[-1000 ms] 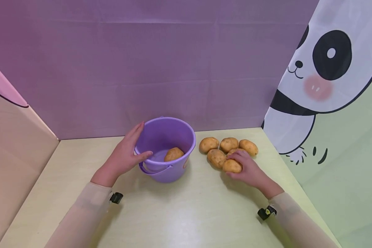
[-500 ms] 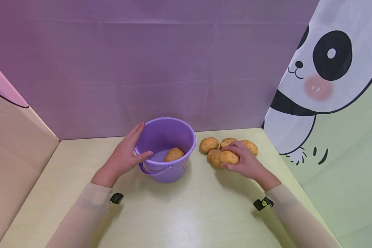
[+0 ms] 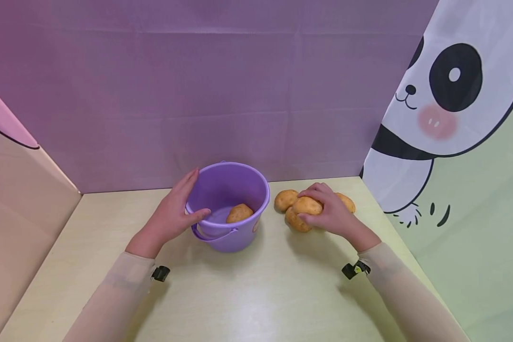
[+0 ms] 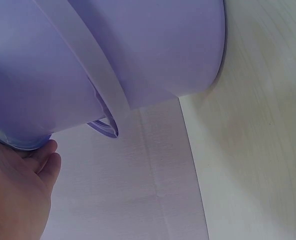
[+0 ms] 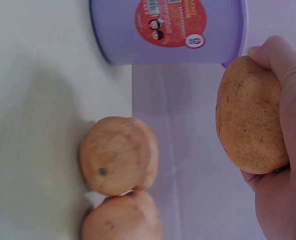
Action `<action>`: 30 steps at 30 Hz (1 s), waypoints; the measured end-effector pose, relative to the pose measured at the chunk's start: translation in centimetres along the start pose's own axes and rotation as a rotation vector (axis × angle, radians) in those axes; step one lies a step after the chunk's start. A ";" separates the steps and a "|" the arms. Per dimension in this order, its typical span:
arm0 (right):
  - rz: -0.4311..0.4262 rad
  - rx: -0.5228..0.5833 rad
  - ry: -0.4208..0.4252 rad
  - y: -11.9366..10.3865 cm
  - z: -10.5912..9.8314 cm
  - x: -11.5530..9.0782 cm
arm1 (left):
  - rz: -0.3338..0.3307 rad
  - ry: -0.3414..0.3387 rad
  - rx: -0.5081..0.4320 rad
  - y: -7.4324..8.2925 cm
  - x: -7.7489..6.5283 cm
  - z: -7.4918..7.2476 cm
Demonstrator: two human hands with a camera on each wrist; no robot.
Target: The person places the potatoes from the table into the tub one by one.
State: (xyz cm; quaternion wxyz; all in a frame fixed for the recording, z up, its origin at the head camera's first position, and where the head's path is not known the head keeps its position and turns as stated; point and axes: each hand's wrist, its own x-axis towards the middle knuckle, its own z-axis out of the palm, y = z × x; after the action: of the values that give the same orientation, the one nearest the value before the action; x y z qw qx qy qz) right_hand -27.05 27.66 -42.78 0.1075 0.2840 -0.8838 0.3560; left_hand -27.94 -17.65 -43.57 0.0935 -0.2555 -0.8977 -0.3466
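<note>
Beyond the grip (image 3: 332, 213), a creased purple backdrop (image 3: 222, 99) meets a pale tabletop (image 3: 226, 289) catching soft glare (image 3: 251, 320) on its near side; right of the grip slants a panda-printed panel (image 3: 474, 185), far left a peach panel (image 3: 21, 204).

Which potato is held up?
The potato in the right hand, held above the table; the other visible ones lie on the table or in the purple bucket.

Purple bucket (image 3: 228, 243) (1 red sticker (image 5: 170, 24)), tan potatoes (image 3: 286, 201), black-and-white panda print (image 3: 429, 85), pale wood-grained table (image 3: 239, 294)
</note>
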 end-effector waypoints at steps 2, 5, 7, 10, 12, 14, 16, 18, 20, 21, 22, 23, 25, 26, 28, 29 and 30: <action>-0.006 0.006 -0.001 -0.4 -0.2 0.5 | 0.001 0.001 -0.001 0.0 0.0 0.0; -0.032 0.005 0.000 -1.1 -0.3 1.2 | 0.002 0.002 -0.003 0.0 -0.1 0.0; -0.046 0.013 -0.002 -1.5 -0.4 1.8 | 0.000 0.002 -0.003 0.0 -0.1 0.0; -0.063 0.021 -0.011 -2.2 -0.5 2.6 | -0.001 0.000 -0.001 -0.1 -0.1 0.0; -0.077 0.018 -0.014 -2.5 -0.6 3.2 | -0.001 0.000 0.002 -0.2 -0.1 0.1; -0.090 0.019 -0.018 -2.9 -0.7 3.8 | 0.000 0.001 0.003 -0.3 -0.1 0.1; -0.097 0.017 -0.019 -3.2 -0.8 4.4 | 0.001 0.003 0.002 -0.3 -0.1 0.1; -0.106 0.020 -0.025 -3.5 -0.8 4.9 | 0.002 0.005 0.002 -0.3 -0.1 0.1; -0.115 0.019 -0.033 -3.8 -0.8 5.4 | 0.004 0.007 0.002 -0.3 -0.1 0.1; -0.120 0.018 -0.036 -4.0 -0.8 5.7 | 0.005 0.007 0.002 -0.3 -0.1 0.1; -0.128 0.016 -0.039 -4.2 -0.8 5.9 | 0.007 0.008 0.003 -0.3 -0.1 0.1; -0.135 0.013 -0.040 -4.4 -0.8 6.2 | 0.008 0.008 0.004 -0.3 -0.1 0.1; -0.146 0.002 -0.043 -4.7 -0.7 6.7 | 0.006 0.007 0.004 -0.2 -0.1 0.0; -0.151 -0.003 -0.043 -4.9 -0.7 6.9 | 0.005 0.007 0.004 -0.1 -0.1 0.0; -0.164 -0.012 -0.043 -5.3 -0.6 7.4 | 0.002 0.005 0.005 0.0 -0.1 0.0; -0.170 -0.015 -0.043 -5.5 -0.5 7.7 | 0.001 0.004 0.005 0.0 -0.1 0.0; -0.178 -0.017 -0.043 -5.7 -0.4 7.9 | -0.001 0.004 0.006 0.0 -0.1 0.0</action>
State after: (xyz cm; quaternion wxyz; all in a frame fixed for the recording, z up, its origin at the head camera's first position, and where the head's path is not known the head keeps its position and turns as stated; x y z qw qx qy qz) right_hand -30.23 21.25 -36.15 0.1219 0.3682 -0.8601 0.3313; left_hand -27.88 -17.69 -43.55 0.0959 -0.2543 -0.8986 -0.3445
